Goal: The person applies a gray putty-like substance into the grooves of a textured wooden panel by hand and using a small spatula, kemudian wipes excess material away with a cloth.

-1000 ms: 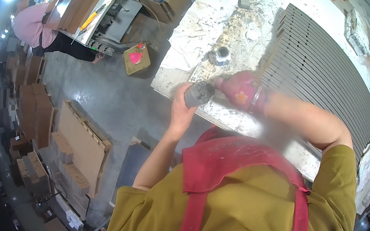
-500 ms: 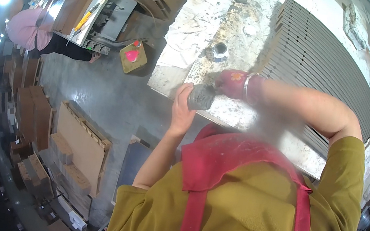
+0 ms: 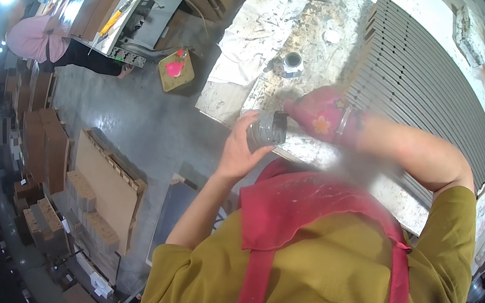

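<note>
Both hands meet at the near edge of the tabletop (image 3: 305,55), the left hand (image 3: 240,148) with its grip around a small grey jar (image 3: 267,131), the gloved right hand (image 3: 319,116) just beside it. Right of them, a stack of grey slatted panels (image 3: 425,84) fills the surface and blocks passage that way. Ahead, a small round tin (image 3: 293,62) stands on the stained top, with bare surface around it. To the left, beyond a crumpled white sheet (image 3: 259,30), the tabletop drops to open floor (image 3: 135,118).
</note>
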Motion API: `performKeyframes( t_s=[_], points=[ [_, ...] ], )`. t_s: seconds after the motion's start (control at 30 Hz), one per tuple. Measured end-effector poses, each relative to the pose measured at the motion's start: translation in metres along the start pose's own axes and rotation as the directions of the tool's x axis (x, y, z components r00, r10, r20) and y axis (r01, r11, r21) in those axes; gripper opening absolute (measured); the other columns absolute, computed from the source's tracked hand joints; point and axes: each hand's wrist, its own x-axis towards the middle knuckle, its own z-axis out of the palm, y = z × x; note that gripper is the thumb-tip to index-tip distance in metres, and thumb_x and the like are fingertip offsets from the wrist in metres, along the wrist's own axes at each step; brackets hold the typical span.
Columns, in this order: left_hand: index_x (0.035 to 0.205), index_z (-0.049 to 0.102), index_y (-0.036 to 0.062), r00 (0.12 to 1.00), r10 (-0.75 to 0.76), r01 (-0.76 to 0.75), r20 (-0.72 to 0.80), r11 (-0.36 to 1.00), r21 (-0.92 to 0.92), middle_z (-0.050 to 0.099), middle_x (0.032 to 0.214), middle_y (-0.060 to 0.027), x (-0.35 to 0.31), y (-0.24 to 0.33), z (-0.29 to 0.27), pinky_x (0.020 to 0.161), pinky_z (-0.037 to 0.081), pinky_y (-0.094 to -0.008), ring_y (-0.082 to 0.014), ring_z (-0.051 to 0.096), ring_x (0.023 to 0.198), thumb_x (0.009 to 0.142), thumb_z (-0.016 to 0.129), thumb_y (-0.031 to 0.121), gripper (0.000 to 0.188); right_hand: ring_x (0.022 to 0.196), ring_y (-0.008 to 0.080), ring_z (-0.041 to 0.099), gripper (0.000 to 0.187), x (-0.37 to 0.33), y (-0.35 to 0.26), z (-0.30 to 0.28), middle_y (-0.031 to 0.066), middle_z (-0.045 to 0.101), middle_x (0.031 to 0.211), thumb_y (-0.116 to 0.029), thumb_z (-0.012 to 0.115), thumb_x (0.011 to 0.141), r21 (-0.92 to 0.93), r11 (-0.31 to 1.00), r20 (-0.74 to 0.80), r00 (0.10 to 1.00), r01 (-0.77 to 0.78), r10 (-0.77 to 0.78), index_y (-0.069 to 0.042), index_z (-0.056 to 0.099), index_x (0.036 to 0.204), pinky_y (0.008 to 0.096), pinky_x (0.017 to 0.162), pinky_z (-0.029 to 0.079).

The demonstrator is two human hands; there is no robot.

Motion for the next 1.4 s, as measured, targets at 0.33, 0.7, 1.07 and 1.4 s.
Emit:
performKeyframes(
  t_s=[0.33, 0.7, 1.07, 1.4],
  points=[
    [0.131, 0.044, 0.0007, 0.991, -0.094, 0.101, 0.100, 0.992, -0.075, 0.045, 0.129, -0.0160, 0.019, 0.012, -0.011, 0.103, 0.036, -0.0375, -0.0315, 0.047, 0.120, 0.072, 0.075, 0.009, 0.067, 0.082, 0.0324, 0.067, 0.021, 0.016, 0.007, 0.029, 0.0157, 0.069, 0.085, -0.022, 0.063, 0.078, 0.317, 0.918, 0.121, 0.971, -0.237, 0.208, -0.006, 0.070, 0.090, 0.0428, 0.071, 0.052],
    [0.135, 0.038, 0.0034, 0.970, -0.229, 0.239, 0.078, 0.861, -0.448, 0.047, 0.129, -0.0138, -0.003, -0.002, -0.003, 0.102, 0.038, -0.0354, -0.0232, 0.048, 0.120, 0.076, 0.073, 0.003, 0.068, 0.071, 0.0335, 0.067, 0.018, -0.001, -0.003, -0.004, 0.0152, 0.065, 0.074, -0.016, 0.055, 0.084, 0.033, 0.998, -0.032, 0.998, -0.046, 0.047, -0.005, 0.064, 0.095, 0.0438, 0.061, 0.052],
    [0.136, 0.033, 0.0039, 0.968, -0.228, 0.250, 0.103, 0.864, -0.437, 0.045, 0.128, -0.0107, 0.000, -0.004, -0.005, 0.099, 0.041, -0.0317, -0.0181, 0.049, 0.117, 0.077, 0.067, -0.006, 0.069, 0.069, 0.0371, 0.064, 0.028, 0.001, -0.010, 0.008, 0.0171, 0.061, 0.071, -0.025, 0.043, 0.096, 0.110, 0.994, 0.063, 0.998, -0.016, 0.009, -0.001, 0.056, 0.103, 0.0488, 0.062, 0.049],
    [0.139, 0.035, -0.0006, 0.916, -0.370, 0.389, 0.158, 0.719, -0.576, 0.049, 0.128, -0.0111, 0.009, 0.004, -0.015, 0.097, 0.042, -0.0310, -0.0179, 0.050, 0.117, 0.078, 0.065, -0.002, 0.068, 0.063, 0.0366, 0.062, 0.020, 0.004, -0.001, 0.027, 0.0155, 0.059, 0.065, -0.018, 0.049, 0.089, 0.377, 0.926, -0.122, 0.990, -0.020, 0.071, -0.009, 0.055, 0.105, 0.0492, 0.055, 0.047]
  ],
)
